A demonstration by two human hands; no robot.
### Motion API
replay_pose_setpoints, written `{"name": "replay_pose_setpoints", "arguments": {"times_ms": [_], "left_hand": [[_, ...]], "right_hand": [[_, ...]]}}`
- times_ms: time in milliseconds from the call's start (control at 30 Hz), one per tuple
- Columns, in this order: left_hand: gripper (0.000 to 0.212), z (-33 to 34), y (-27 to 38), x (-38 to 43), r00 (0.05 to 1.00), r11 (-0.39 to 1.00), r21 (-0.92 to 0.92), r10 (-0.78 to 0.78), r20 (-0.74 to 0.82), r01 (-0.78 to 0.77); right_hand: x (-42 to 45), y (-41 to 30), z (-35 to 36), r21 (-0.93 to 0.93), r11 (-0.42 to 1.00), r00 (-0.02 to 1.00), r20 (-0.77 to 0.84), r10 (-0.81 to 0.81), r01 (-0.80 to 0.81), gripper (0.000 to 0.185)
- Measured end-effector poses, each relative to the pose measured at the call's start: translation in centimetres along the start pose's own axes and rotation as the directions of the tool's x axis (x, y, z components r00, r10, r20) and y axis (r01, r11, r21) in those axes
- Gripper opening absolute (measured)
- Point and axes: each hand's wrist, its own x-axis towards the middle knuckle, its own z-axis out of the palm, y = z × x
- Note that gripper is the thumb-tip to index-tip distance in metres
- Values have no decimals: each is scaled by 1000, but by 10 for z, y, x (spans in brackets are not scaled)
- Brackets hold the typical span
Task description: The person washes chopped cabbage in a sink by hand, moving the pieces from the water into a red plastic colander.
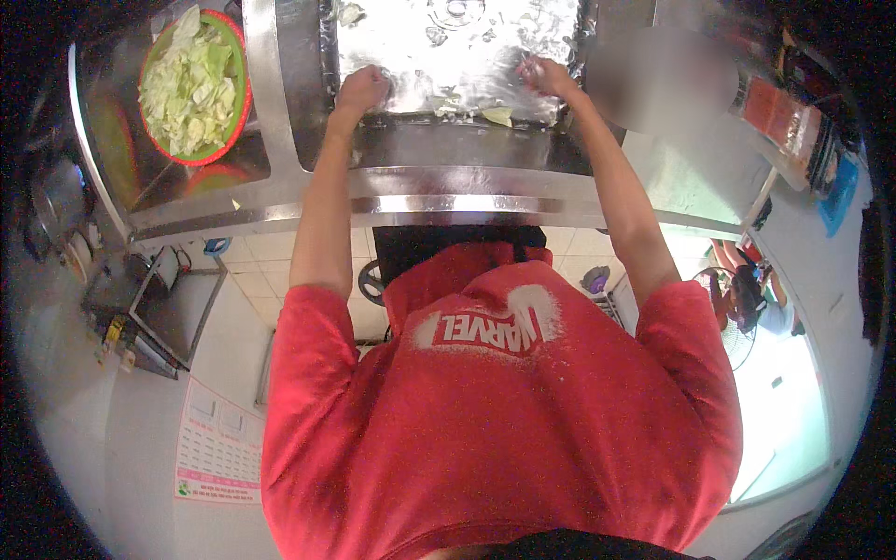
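My left hand point(362, 91) hangs over the left side of a bright metal sink basin point(434, 59), its fingers curled in. Whether anything is inside that hand is hidden. Near the basin's right side is my right hand point(546, 75), fingers bent; glare and blur hide what they may hold. A round drain point(456, 10) shows at the far end. Pale green leaf scraps point(448, 98) lie on the basin floor, with one larger leaf piece point(498, 115) at the near edge. To the left, chopped leafy vegetable point(192, 87), probably cabbage, heaps up in a green colander with a red rim point(246, 112).
A metal divider point(269, 77) separates the basin from the left compartment. The raised front rim point(455, 185) runs before my body. Stacked packages point(780, 115) and a blue plastic item point(838, 196) are at the right. A fan point(735, 343) and another person point(775, 315) are farther off.
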Motion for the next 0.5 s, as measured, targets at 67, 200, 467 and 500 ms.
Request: {"name": "replay_pose_setpoints", "arguments": {"times_ms": [67, 200, 467, 500], "left_hand": [[40, 13, 0, 7, 994, 997, -32, 75, 82, -72], [70, 38, 25, 9, 940, 998, 10, -64, 335, 65], [83, 60, 71, 17, 823, 953, -263, 29, 567, 148], [67, 58, 69, 17, 834, 970, -203, 0, 552, 135]], "right_hand": [[-10, 2, 10, 119, 990, 969, 227, -98, 72, 45], [-40, -44, 51, -13, 994, 954, 280, -103, 111, 56], [-3, -33, 85, -339, 820, 873, 9, -487, 461, 37], [-7, -47, 83, -333, 875, 914, -79, -398, 352, 34]]}}
